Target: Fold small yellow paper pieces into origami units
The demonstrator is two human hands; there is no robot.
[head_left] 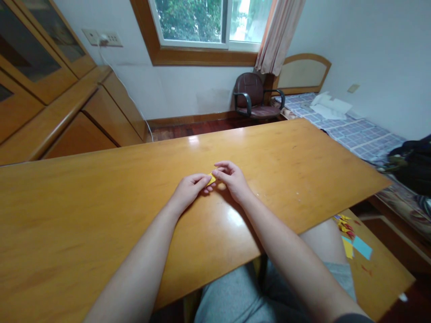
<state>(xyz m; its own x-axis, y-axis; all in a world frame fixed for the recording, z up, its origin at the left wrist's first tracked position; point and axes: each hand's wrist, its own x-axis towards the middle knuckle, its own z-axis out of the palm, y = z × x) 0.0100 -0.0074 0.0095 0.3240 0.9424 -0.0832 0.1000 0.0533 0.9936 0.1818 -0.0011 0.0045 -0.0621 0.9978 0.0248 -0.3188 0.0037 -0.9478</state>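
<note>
Yellow paper point(211, 180), a small piece with a smooth, matte face, sits pinched between the two hands, just over the middle of the bench point(101, 215). Its visible strip slants, long axis running from lower left to upper right; the ends are hidden by fingers. The left hand point(191, 186) grips its lower end with thumb above and fingers beneath; the right hand point(234, 178) is closed on the upper end by thumb and fingertips.

Bare, glossy wood stretches widely to the left and also to the right, where the bench tapers to a corner. Its straight far edge lies well beyond the hands; the near edge passes under the forearms. Below the right side, a lower wooden surface point(380, 280) carries a rectangular light-blue sheet point(362, 247) and crumpled-looking red and yellow pieces point(345, 225).
</note>
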